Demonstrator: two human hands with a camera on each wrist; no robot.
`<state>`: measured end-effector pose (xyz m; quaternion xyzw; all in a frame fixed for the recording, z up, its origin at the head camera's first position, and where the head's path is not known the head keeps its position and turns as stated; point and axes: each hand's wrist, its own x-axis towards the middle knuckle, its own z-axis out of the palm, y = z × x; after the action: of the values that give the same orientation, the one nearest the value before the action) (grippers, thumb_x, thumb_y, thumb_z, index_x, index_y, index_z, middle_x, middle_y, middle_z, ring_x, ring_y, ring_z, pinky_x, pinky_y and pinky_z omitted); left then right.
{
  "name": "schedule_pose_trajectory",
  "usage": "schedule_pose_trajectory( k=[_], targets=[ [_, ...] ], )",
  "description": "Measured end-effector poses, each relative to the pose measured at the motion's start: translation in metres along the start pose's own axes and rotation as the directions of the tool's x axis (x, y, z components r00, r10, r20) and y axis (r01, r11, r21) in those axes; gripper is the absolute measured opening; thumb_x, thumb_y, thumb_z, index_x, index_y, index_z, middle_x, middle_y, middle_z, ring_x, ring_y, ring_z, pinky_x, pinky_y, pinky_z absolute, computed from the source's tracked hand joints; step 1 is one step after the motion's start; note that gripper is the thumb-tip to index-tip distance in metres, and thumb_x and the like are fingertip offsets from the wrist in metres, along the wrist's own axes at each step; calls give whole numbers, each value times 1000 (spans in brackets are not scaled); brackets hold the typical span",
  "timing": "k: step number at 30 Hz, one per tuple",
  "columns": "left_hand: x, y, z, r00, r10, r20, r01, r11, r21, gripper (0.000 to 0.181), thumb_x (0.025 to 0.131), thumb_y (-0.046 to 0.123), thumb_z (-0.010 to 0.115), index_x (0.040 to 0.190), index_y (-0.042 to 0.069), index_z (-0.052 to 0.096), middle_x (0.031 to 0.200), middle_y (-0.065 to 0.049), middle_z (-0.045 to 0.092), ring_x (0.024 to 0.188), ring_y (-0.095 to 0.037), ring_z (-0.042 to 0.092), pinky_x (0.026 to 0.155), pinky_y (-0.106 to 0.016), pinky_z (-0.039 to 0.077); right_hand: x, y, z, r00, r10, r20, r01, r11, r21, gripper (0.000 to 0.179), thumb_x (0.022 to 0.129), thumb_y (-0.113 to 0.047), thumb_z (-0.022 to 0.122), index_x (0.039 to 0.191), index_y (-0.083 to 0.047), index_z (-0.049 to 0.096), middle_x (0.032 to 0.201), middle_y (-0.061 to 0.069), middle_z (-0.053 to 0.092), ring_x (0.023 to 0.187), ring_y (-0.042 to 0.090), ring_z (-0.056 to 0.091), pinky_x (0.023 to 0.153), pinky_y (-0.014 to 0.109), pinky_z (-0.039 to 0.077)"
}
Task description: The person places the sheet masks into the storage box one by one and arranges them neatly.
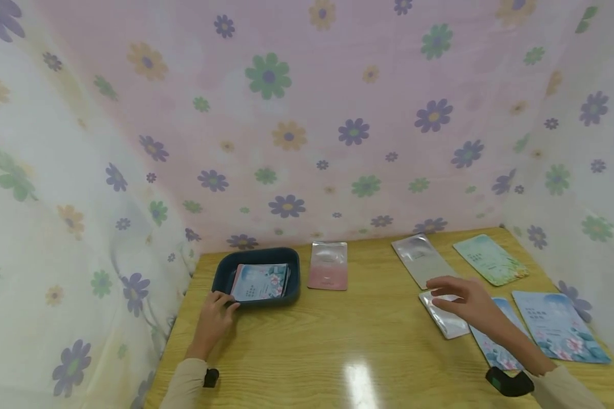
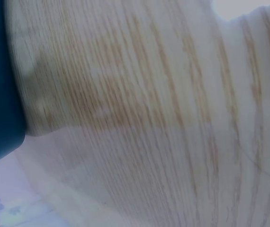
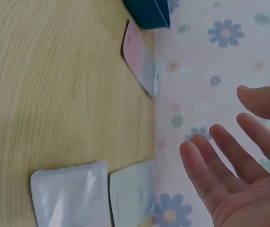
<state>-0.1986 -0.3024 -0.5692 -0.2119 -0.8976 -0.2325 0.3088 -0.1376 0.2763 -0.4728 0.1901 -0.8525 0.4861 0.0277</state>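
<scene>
Gripping the teal tray (image 1: 266, 304) by its seven-o'clock corner, at ten o'clock on the table (image 1: 307, 346), is the left hand (image 1: 215, 318); the right hand (image 1: 465, 301), loose and empty, hovers near a silver packet (image 1: 449, 324) at three.

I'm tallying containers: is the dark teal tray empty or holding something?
Not empty: in the head view, a blue floral packet lies inside the dark teal tray.

Lettering (image 1: 537, 312) on packets (image 1: 560, 328), none readable
</scene>
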Motion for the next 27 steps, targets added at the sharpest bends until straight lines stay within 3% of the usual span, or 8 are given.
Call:
schedule_pose_trajectory(
  k=[6, 12, 20, 27],
  targets=[
    [1, -3, -1, 1000, 24, -6, -24, 1000, 7, 18, 69, 3, 82, 80, 5, 68, 80, -7, 54, 73, -23, 51, 67, -40, 44, -18, 10, -16, 999, 33, -26, -33, 999, 4, 32, 92, -9, 62, 124, -6, 58, 117, -4, 60, 100, 6, 61, 73, 25, 52],
    [2, -4, -1, 999, 37, -10, -36, 999, 5, 19, 68, 4, 83, 80, 6, 68, 81, -6, 54, 73, -22, 51, 65, -40, 45, -33, 16, -33, 994, 104, -42, -105, 994, -19, 36, 92, -11, 63, 126, -5, 57, 115, -19, 59, 98, 0, 60, 71, 24, 52],
    [1, -1, -2, 1000, 3, -2, -3, 1000, -9, 17, 70, 5, 82, 81, 6, 68, 80, -6, 53, 73, -21, 50, 65, -40, 45, -55, 28, -49, 982, 183, -56, -183, 983, 4, 37, 92, -9, 62, 127, 0, 54, 111, -26, 58, 95, -4, 60, 69, 24, 53],
    [1, -1, -1, 1000, -4, -11, 4, 1000, -9, 18, 70, 4, 82, 80, 7, 68, 81, -6, 53, 74, -22, 50, 65, -40, 45, -72, 40, -57, 953, 297, -62, -298, 955, -6, 33, 95, -11, 58, 126, -1, 56, 107, -28, 58, 91, -11, 56, 68, 24, 52]
  ],
)
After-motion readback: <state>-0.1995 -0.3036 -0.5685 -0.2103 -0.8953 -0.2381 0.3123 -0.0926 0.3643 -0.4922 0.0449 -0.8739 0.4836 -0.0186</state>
